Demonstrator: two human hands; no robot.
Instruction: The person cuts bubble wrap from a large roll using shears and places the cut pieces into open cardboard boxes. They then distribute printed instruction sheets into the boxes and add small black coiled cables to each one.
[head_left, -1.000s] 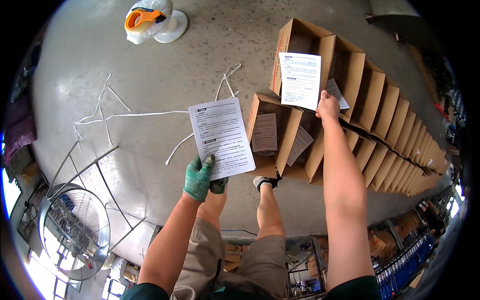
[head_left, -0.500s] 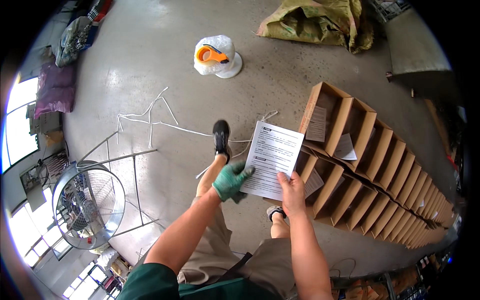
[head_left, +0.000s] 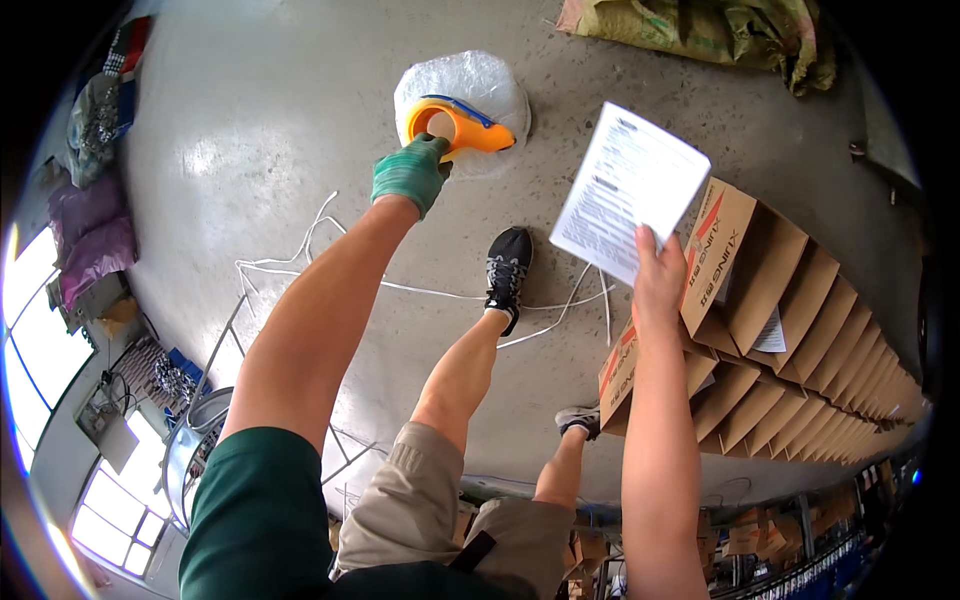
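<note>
My left hand, in a green glove, has its fingers closed on the near rim of an orange tape dispenser with a blue strip. The dispenser is over a stool top wrapped in clear plastic; whether it is lifted off, I cannot tell. My bare right hand pinches a stack of white printed sheets at its near edge, thumb on top. The stack is held out in the air, left of the rows of open cardboard boxes.
White cord lies loose on the floor around my forward shoe. Some boxes have a printed sheet inside. A yellow-green woven sack lies at the far right. A metal fan on a tube frame stands at left.
My left hand has left the sheets and reached forward to the tape dispenser. My right hand has carried the sheets to the right, and the view has shifted closer to the stool.
</note>
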